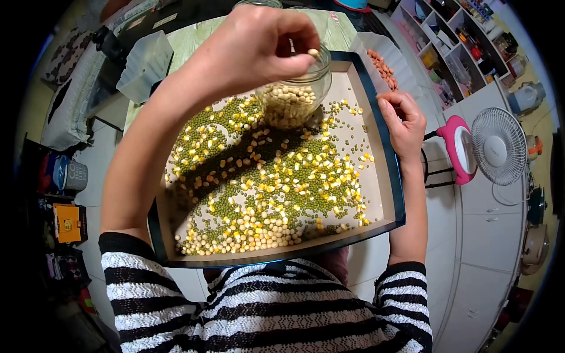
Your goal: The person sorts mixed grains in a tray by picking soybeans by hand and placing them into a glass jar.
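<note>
My left hand reaches over the mouth of a glass jar, with a pale soybean pinched between thumb and fingertip. The jar is partly filled with soybeans and stands at the far side of a shallow dark-rimmed tray. Green mung beans, yellow corn kernels and more soybeans are mixed across the tray, with soybeans thickest near its front edge. My right hand grips the tray's right rim, its fingers curled. My left arm covers part of the tray's left side.
A translucent plastic container sits beyond the tray's left corner. Another container with reddish peanuts is at the right. Behind lies a green-covered table. A white fan and a pink-framed stool stand at right.
</note>
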Tool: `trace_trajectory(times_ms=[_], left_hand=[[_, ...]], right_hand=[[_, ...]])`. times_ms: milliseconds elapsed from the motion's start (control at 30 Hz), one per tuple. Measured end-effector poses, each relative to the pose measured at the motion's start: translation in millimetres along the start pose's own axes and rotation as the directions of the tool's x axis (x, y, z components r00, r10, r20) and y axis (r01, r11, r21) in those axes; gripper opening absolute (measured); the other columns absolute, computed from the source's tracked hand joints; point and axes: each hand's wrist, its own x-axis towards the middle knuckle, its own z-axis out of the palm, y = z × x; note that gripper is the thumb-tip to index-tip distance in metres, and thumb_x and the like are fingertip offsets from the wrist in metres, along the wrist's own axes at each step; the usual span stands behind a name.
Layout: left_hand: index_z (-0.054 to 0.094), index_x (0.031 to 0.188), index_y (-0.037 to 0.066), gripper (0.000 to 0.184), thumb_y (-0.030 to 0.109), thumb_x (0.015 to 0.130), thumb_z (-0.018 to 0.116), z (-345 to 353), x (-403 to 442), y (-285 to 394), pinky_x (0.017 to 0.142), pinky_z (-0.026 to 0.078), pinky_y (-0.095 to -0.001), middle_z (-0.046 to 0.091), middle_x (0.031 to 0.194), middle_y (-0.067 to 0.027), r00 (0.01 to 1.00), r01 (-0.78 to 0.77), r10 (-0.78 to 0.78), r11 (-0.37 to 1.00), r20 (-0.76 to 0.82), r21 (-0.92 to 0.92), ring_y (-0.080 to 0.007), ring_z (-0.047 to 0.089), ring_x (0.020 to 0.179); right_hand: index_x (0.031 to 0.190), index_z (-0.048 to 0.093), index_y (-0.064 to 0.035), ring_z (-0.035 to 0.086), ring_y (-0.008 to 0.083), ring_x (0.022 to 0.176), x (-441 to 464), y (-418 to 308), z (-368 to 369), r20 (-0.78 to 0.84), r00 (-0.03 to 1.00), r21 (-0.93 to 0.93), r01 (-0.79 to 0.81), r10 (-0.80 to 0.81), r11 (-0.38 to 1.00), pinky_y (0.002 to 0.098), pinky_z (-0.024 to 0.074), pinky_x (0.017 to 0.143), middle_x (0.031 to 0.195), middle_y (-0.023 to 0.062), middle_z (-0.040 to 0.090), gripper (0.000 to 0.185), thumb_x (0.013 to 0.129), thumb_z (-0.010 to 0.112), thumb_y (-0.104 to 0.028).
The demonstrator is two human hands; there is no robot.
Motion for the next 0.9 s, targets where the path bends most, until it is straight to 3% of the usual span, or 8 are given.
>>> trace_trajectory(times_ms=[200, 233, 267, 333, 433, 600, 667, 900], left_hand=[[0.064, 0.091, 0.001, 0.015, 0.01, 0.079, 0.066, -4, 5, -5, 0.053, 0.045, -0.0209, 0.064, 0.077, -0.0049, 0.997, -0.059, 0.068, 0.982, -0.045, 0.177, -0.0058, 0.055, 0.06], [0.064, 0.093, 0.002, 0.016, 0.006, 0.078, 0.066, 0, 5, -8, 0.055, 0.047, -0.0219, 0.064, 0.083, -0.0054, 0.967, -0.197, 0.22, 0.966, -0.13, 0.17, -0.0077, 0.058, 0.064], [0.065, 0.089, 0.002, 0.013, 0.007, 0.077, 0.067, -12, 5, 12, 0.065, 0.053, -0.0237, 0.065, 0.086, -0.0094, 0.987, -0.14, 0.147, 0.985, -0.063, 0.096, -0.0144, 0.064, 0.073], [0.064, 0.092, 0.003, 0.015, 0.003, 0.077, 0.066, 8, -1, -3, 0.057, 0.049, -0.0228, 0.064, 0.087, -0.0051, 0.916, -0.377, 0.379, 0.925, -0.128, 0.043, -0.0084, 0.059, 0.067], [0.062, 0.088, 0.003, 0.018, 0.004, 0.072, 0.068, 41, -20, 21, 0.064, 0.051, -0.0291, 0.061, 0.083, -0.0072, 0.902, -0.371, 0.412, 0.893, 0.129, -0.254, -0.019, 0.061, 0.076], [0.057, 0.089, 0.003, 0.013, 0.009, 0.078, 0.057, 103, -50, 39, 0.069, 0.051, -0.0365, 0.056, 0.087, -0.0128, 0.646, -0.251, 0.51, 0.845, 0.568, -0.472, -0.0299, 0.059, 0.078], [0.055, 0.086, 0.002, 0.011, 0.009, 0.079, 0.053, 115, -56, 44, 0.068, 0.05, -0.0379, 0.054, 0.085, -0.0129, 0.572, -0.224, 0.526, 0.838, 0.629, -0.497, -0.0305, 0.059, 0.078], [0.055, 0.083, 0.001, 0.011, 0.01, 0.08, 0.05, 134, -63, 42, 0.064, 0.05, -0.0388, 0.053, 0.082, -0.0136, 0.573, -0.295, 0.576, 0.808, 0.583, -0.51, -0.0312, 0.06, 0.074]], right_hand=[[0.082, 0.064, -0.0009, 0.053, 0.0064, 0.064, 1, -3, 3, -0.042, 0.999, 0.001, 0.004, -0.004, 1.0, 0.0196, 0.0417, 0.058, 0.077, 0.0022, 0.06, 0.007, 0.081, 0.064, -0.007], [0.082, 0.064, -0.0011, 0.053, 0.0062, 0.063, 1, -4, 3, -0.046, 0.999, 0.002, 0.009, -0.009, 1.0, 0.0196, 0.0416, 0.057, 0.077, 0.0019, 0.06, 0.006, 0.081, 0.064, -0.007], [0.082, 0.064, -0.0012, 0.053, 0.0061, 0.063, 2, -4, 3, -0.05, 0.999, 0.003, 0.015, -0.015, 1.0, 0.0197, 0.0415, 0.057, 0.077, 0.0017, 0.06, 0.006, 0.081, 0.063, -0.008], [0.082, 0.064, -0.0012, 0.053, 0.006, 0.063, 1, -3, 2, -0.042, 0.999, -0.006, 0.006, -0.007, 1.0, 0.0197, 0.0416, 0.057, 0.076, 0.0016, 0.06, 0.006, 0.081, 0.063, -0.008], [0.082, 0.064, -0.0012, 0.053, 0.006, 0.063, 2, -4, 2, -0.039, 0.999, -0.006, 0.002, -0.002, 1.0, 0.0197, 0.0416, 0.057, 0.076, 0.0015, 0.06, 0.007, 0.081, 0.064, -0.008], [0.083, 0.064, -0.0009, 0.053, 0.006, 0.064, 1, -7, 3, -0.041, 0.999, -0.005, 0.008, -0.008, 1.0, 0.0195, 0.0418, 0.057, 0.076, 0.0017, 0.06, 0.009, 0.082, 0.064, -0.009], [0.083, 0.064, -0.0006, 0.053, 0.0061, 0.064, 2, -7, 3, -0.04, 0.999, 0.008, 0.001, -0.001, 1.0, 0.0195, 0.042, 0.058, 0.077, 0.0018, 0.06, 0.009, 0.082, 0.064, -0.01], [0.082, 0.064, -0.0004, 0.054, 0.0062, 0.064, 2, -8, 2, -0.033, 0.999, -0.002, -0.009, 0.009, 1.0, 0.0193, 0.0424, 0.059, 0.077, 0.0017, 0.06, 0.009, 0.081, 0.064, -0.009]])
